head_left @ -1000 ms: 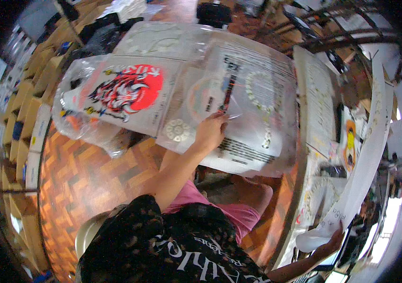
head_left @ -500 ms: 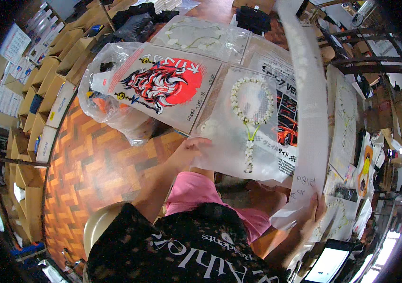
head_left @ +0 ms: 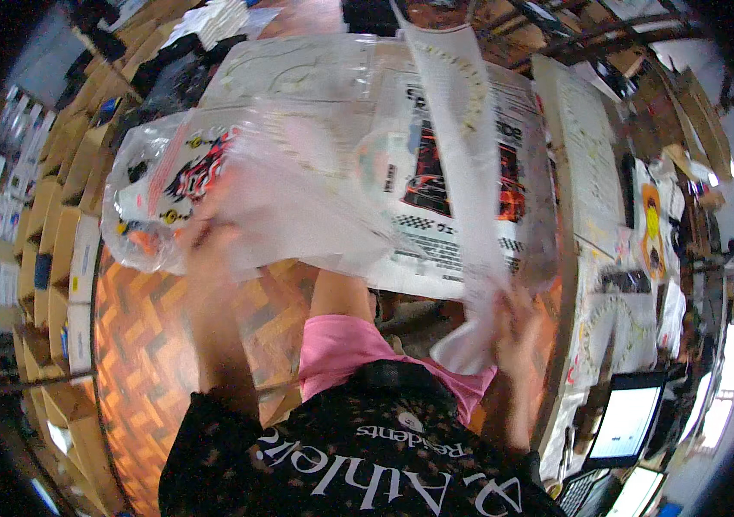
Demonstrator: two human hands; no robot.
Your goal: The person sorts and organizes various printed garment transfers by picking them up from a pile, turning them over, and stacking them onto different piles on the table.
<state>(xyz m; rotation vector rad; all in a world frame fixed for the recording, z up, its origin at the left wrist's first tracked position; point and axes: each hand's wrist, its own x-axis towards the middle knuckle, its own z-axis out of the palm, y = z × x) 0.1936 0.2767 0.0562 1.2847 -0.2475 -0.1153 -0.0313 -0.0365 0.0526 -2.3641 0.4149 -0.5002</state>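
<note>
My left hand [head_left: 212, 237], smeared by motion, is closed on the near left edge of a translucent garland-print sheet [head_left: 311, 207]. That sheet lies slantwise over a sheet with a red and black horned-mask print [head_left: 199, 168], hiding most of it. To the right a sheet with an orange car print [head_left: 418, 276] shows on the work surface. Above it a second translucent sheet [head_left: 462, 164] stands on edge, curled, with faint floral print. Its lower end is in my right hand [head_left: 515, 320], whose fingers are closed but blurred.
A clear plastic bag [head_left: 125, 228] sits at the surface's left end. Cardboard bins [head_left: 61, 237] line the left wall. At the right are a side table with more printed sheets [head_left: 612, 323], a laptop [head_left: 625, 422] and a phone-like bright screen [head_left: 638, 491]. Black plastic [head_left: 164, 86] lies at far left.
My left hand has moved left and away from me, drawing the garland sheet over the mask print and baring the car print. My right hand and its sheet have shifted left; the view has turned.
</note>
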